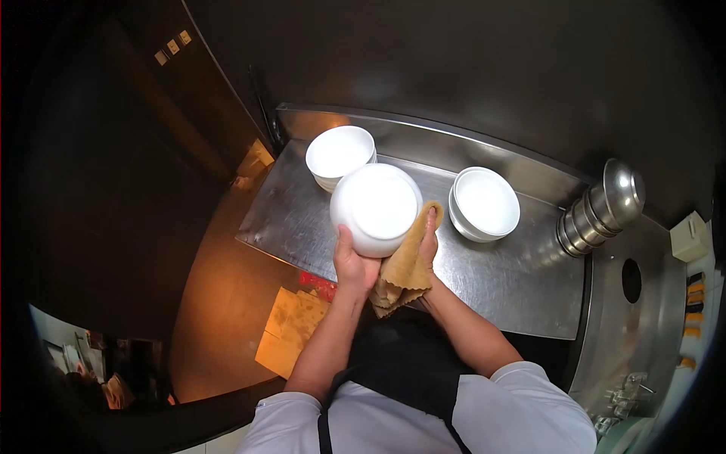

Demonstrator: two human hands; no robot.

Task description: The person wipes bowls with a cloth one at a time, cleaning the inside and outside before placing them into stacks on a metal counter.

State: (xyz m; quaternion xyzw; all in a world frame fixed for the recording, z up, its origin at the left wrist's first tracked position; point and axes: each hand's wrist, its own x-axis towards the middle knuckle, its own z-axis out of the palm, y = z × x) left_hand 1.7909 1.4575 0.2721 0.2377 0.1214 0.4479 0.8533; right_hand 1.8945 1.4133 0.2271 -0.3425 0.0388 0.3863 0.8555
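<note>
A white bowl [376, 208] is held up over the steel counter, its round base turned toward me. My left hand [354, 261] grips it from the lower left, thumb along its side. My right hand [428, 244] holds a tan cloth [403, 266] against the bowl's right side, and the cloth's scalloped edge hangs below. Behind the held bowl, to the left, is a stack of white bowls [340, 153]. Another white stack [485, 203] stands to the right, apart from both hands.
The steel counter [522, 291] has a raised back edge. Nested metal bowls [601, 208] lean at its right end. Farther right is a steel surface with a dark round hole [631, 281]. Flattened cardboard [287, 331] lies low on the left.
</note>
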